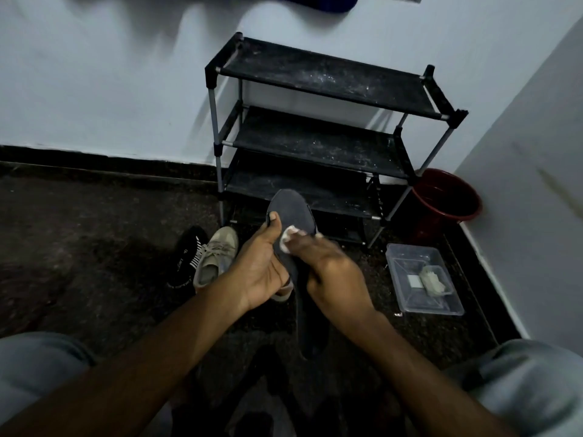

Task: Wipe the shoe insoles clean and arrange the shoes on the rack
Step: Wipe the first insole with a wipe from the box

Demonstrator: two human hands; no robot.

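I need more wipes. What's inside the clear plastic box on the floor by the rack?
The clear box holds a white square piece and a pale crumpled wad beside it. It is too dim to tell whether either is a wipe. No lid covers them.

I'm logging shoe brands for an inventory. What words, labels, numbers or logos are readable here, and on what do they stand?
Nothing can be read for certain.
Black shoe: pale lettering on its side, too small and blurred to read.
White packet in the clear box: no print legible.
Beige shoe, insole, wipe, rack, bucket: no text shows.
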